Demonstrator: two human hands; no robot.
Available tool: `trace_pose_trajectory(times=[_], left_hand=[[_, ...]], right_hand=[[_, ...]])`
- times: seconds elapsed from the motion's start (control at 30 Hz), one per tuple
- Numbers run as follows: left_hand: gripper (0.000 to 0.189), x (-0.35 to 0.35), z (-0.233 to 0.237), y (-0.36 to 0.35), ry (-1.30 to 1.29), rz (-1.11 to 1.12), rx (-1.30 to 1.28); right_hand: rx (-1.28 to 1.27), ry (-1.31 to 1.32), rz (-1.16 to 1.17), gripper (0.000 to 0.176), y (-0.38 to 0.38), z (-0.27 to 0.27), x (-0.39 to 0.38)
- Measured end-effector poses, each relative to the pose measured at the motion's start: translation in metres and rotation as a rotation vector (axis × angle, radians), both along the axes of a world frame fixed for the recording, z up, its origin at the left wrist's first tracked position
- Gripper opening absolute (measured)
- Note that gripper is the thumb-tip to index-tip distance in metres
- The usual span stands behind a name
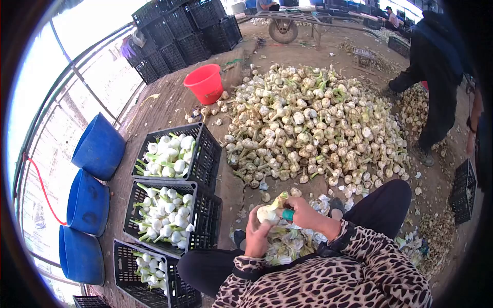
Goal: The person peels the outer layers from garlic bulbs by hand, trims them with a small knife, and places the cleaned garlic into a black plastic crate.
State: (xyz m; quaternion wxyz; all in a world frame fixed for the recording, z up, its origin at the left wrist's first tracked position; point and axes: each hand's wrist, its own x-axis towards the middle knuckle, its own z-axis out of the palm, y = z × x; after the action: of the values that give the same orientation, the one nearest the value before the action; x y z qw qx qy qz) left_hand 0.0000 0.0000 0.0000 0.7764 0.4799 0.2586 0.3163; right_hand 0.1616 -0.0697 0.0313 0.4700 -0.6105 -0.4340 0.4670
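Your left hand [257, 235] clasps a white bulb [268, 213]. Your right hand [304, 213] pinches a teal knife [288, 215]. The bulb heap [313, 123] lies at twelve o'clock.

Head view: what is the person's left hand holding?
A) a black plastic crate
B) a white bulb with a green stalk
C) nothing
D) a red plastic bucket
B: the left hand grips a white bulb with a green stalk over the lap, while the right hand holds a teal-handled tool right beside it.
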Motion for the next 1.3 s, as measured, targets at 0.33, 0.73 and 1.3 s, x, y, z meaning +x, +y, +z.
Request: trace_pose_trajectory(times=[0.33, 0.73, 1.3], left_hand=[[0.043, 0.003, 0.002, 0.002, -0.127, -0.086, -0.434], [0.051, -0.009, 0.003, 0.000, -0.361, -0.099, -0.643], [0.041, 0.001, 0.007, 0.000, -0.097, 0.021, -0.312]], right_hand=[[0.198, -0.276, -0.018, 0.026, -0.006, -0.001, -0.002], [0.329, 1.244, -0.480, 0.029, -0.001, -0.040, 0.067], [0.495, -0.826, -0.078, 0.022, -0.002, -0.001, -0.001]])
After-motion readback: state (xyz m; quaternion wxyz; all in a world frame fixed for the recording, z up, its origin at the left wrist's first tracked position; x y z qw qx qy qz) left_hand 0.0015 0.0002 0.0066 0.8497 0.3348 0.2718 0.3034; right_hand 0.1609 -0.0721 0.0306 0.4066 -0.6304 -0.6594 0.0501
